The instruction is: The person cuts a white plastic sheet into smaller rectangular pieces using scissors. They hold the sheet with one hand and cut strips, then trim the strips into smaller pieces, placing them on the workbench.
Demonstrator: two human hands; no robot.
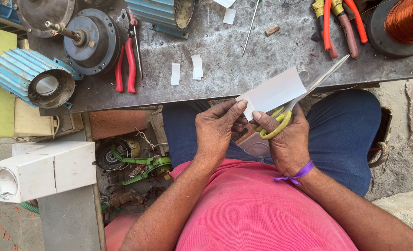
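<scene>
Head view. The left hand (216, 132) is pinching the near edge of a white paper sheet (276, 91), its fingers (232, 108) pressed together on the lower-left corner. The right hand (288, 139) is gripping yellow-handled scissors (304, 95), fingers threaded through the loops; the blades are running up along the sheet's right edge, and whether they are biting into it cannot be told. The sheet is being held in the air just over the near edge of the desk (243, 69), above the person's lap.

Progress, as judged: three small white strips (175, 73) are already lying on the desk well ahead of the hands, so some cutting appears finished, while most of the sheet is remaining whole.

Room: the bare grey patch around the strips is offering free space. Red-handled pliers (125, 65) and a motor housing (91, 42) are crowding the left, a copper wire spool (406, 21) and more orange-handled tools (341, 23) the right. The desk edge is lying just beneath the sheet.
</scene>
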